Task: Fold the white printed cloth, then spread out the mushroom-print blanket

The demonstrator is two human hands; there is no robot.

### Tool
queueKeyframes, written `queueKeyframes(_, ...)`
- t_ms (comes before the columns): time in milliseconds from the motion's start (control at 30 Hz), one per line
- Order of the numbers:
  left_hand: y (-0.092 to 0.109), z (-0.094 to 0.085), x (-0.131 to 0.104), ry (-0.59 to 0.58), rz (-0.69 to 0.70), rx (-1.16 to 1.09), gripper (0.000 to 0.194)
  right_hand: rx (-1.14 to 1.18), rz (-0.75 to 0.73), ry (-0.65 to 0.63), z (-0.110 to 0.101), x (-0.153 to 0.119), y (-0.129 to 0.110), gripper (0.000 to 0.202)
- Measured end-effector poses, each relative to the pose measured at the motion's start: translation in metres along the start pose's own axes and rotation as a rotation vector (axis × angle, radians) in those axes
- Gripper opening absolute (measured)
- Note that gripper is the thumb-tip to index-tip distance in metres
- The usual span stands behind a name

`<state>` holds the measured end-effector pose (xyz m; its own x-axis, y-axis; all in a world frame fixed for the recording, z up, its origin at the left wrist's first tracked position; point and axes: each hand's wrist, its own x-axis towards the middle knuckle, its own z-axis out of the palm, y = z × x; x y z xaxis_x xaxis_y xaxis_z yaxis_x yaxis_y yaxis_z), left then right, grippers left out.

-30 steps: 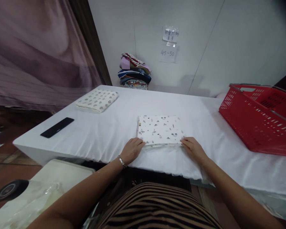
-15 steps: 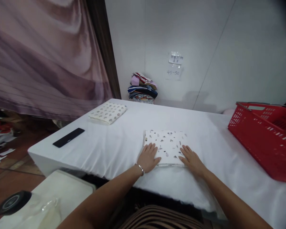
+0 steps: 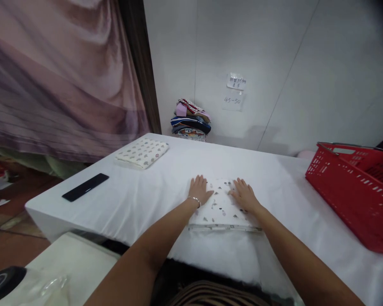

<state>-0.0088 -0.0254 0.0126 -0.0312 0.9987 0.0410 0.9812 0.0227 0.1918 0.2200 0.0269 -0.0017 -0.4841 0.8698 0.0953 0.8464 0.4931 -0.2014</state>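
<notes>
A folded white cloth (image 3: 221, 211) with small dark printed figures lies near the front edge of the white-covered table (image 3: 140, 193). My left hand (image 3: 199, 190), a silver bracelet at its wrist, rests flat on the cloth's far left part with fingers spread. On the far right part lies my right hand (image 3: 243, 195), also flat with its fingers apart. Both palms hide the cloth's far corners. Neither hand grips anything.
Another folded printed cloth (image 3: 143, 153) and a black flat strip-like object (image 3: 86, 187) lie on the left. A red plastic basket (image 3: 347, 195) stands at the right. Behind the table is a clothes stack (image 3: 191, 121). A pale surface (image 3: 76, 267) sits lower left.
Both hands have slid away from me over the cloth, from its near part to its far part. The cloth's near edge now shows closer to me.
</notes>
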Motion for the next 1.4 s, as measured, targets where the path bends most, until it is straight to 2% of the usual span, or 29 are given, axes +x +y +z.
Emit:
queueKeyframes(100,-0.015,0.019,0.004,0.013,-0.037,-0.019,0.072,-0.045,0.025,-0.006,0.017,0.003,0.009,0.058)
queueKeyframes(200,-0.02,0.029,0.002,0.038,-0.03,-0.031,0.072,-0.047,0.022,-0.002,0.027,-0.002,0.015,0.058)
queueKeyframes(333,-0.017,0.025,0.005,0.014,-0.041,-0.03,0.071,-0.033,0.048,-0.04,0.022,-0.001,0.014,0.06)
queueKeyframes(467,-0.015,0.011,0.007,-0.047,-0.052,-0.051,0.071,0.008,0.099,-0.11,0.003,0.0,0.005,0.061)
queueKeyframes(533,-0.016,0.005,-0.002,-0.03,-0.017,-0.061,0.072,0.025,0.092,-0.116,-0.007,-0.01,-0.003,0.063)
queueKeyframes(600,-0.018,0.004,-0.021,0.035,0.086,-0.051,0.071,0.03,0.012,-0.104,-0.011,-0.028,-0.012,0.062)
queueKeyframes(667,-0.019,0.008,-0.045,0.071,0.196,-0.043,0.068,0.018,-0.09,-0.105,-0.008,-0.049,-0.021,0.061)
queueKeyframes(767,-0.02,0.018,-0.072,0.026,0.206,-0.065,0.063,-0.021,-0.134,-0.099,0.002,-0.072,-0.031,0.059)
queueKeyframes(867,-0.019,0.023,-0.078,0.013,0.158,-0.097,0.062,-0.015,-0.113,-0.078,0.008,-0.079,-0.035,0.058)
queueKeyframes(1000,-0.022,0.024,-0.075,0.077,0.154,-0.208,0.058,0.136,-0.105,-0.076,0.006,-0.073,-0.026,0.058)
queueKeyframes(1100,-0.025,0.023,-0.078,0.195,0.073,-0.334,0.056,0.27,0.009,0.073,0.004,-0.067,-0.006,0.056)
queueKeyframes(1167,-0.026,0.021,-0.081,0.248,-0.033,-0.409,0.056,0.35,0.186,0.172,0.003,-0.065,0.01,0.054)
queueKeyframes(1233,-0.027,0.017,-0.083,0.235,-0.139,-0.473,0.057,0.457,0.393,0.152,0.001,-0.063,0.024,0.058)
queueKeyframes(1300,-0.026,0.011,-0.082,0.168,-0.249,-0.526,0.059,0.578,0.547,0.069,-0.003,-0.062,0.034,0.065)
queueKeyframes(1400,-0.026,0.001,-0.077,0.041,-0.382,-0.593,0.065,0.726,0.647,0.003,-0.013,-0.061,0.039,0.075)
